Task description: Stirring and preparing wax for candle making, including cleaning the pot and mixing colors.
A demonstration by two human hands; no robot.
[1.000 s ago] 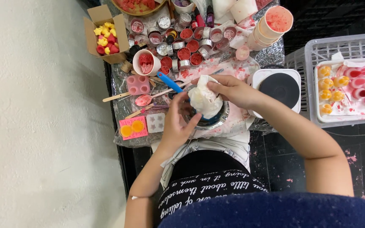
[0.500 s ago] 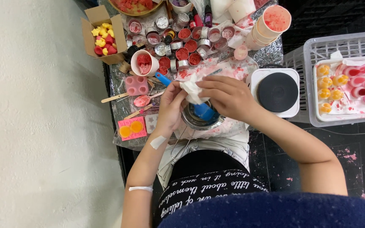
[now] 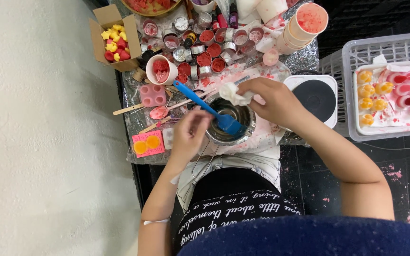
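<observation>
A person seated at a cluttered bench (image 3: 138, 118) works over a small metal pot (image 3: 228, 124), seen from above. The right hand (image 3: 274, 99) pinches a crumpled white tissue (image 3: 233, 94) at the pot's far rim, fingers closed around it. The left hand (image 3: 188, 137) sits at the pot's near-left side with fingers curled; whether it grips the pot's edge or its wire handle cannot be told. A blue spatula (image 3: 205, 106) rests with its blade inside the pot and its handle slanting out over the rim toward the far left. Just left of the pot lie a pink spoon (image 3: 160, 113), a pink four-cavity mould (image 3: 153, 95) and a pink card with two orange discs (image 3: 147, 143). Beyond the pot stand a white cup of red wax (image 3: 162, 69) and a cluster of small round tins (image 3: 205, 52), many filled with red. Further left of those, an open cardboard box (image 3: 114, 38) holds yellow and red shapes. Right of the pot sits a white hotplate (image 3: 316, 98), and past it a grey crate (image 3: 352, 61) carrying a tray of red and orange pieces (image 3: 395, 95).
</observation>
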